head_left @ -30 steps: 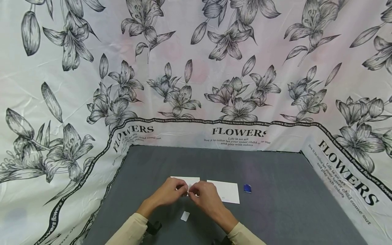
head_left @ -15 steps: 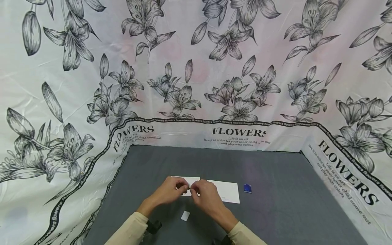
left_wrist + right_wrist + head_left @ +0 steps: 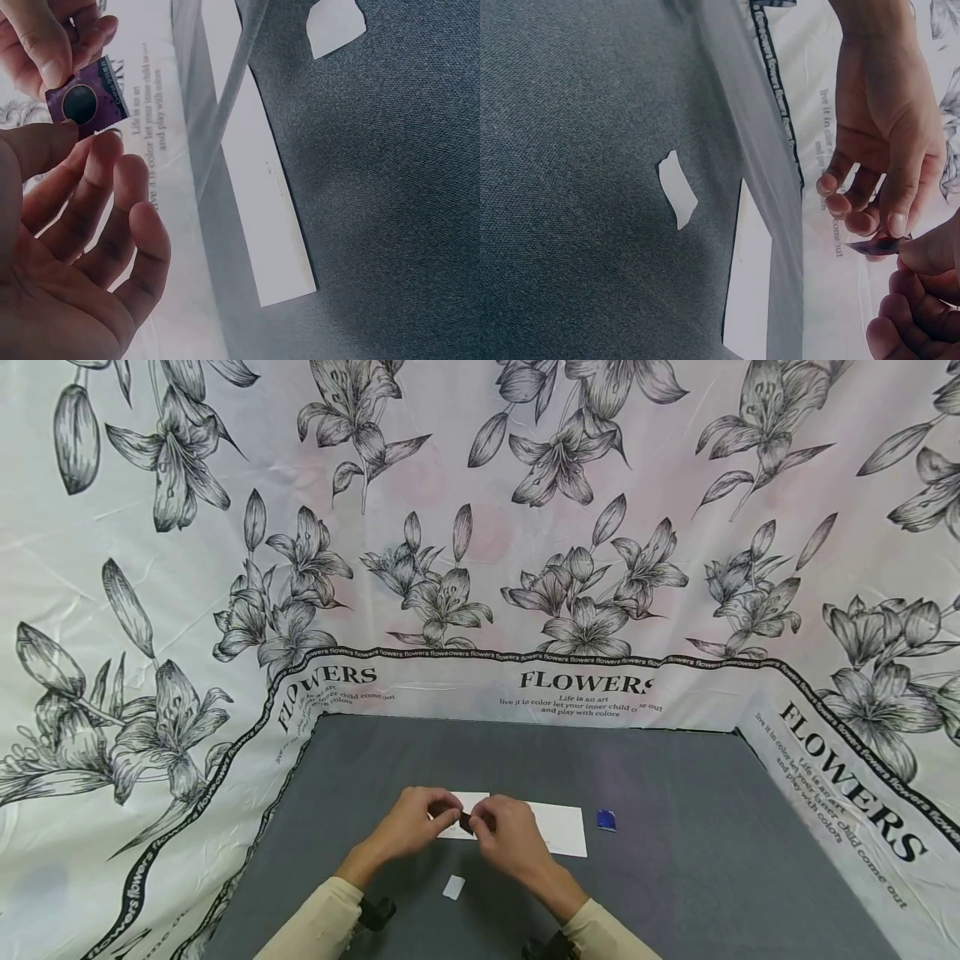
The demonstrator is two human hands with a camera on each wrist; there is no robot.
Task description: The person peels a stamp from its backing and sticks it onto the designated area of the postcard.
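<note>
Between my two hands is a small square purple packet (image 3: 80,103) with a dark round print and a jagged edge. My left hand (image 3: 412,821) pinches one side of it, the thumb showing against its face in the left wrist view. My right hand (image 3: 513,839) pinches the opposite side. The right wrist view catches the packet (image 3: 874,246) nearly edge-on. Both hands hold it above the table, in front of two white cards. The left card (image 3: 472,799) is partly covered by the hands; the right card (image 3: 562,831) is mostly in sight.
A small blue packet (image 3: 606,821) lies to the right of the cards. Nearer to me, a white paper scrap (image 3: 453,887) rests on the grey table (image 3: 675,877). A white flower-printed sheet (image 3: 442,460) rises around the table's back and sides.
The packet has turned between the fingers: a pale side showed first, then a thin dark edge, and now a dark face. The hands have shifted slightly; the table items stay put.
</note>
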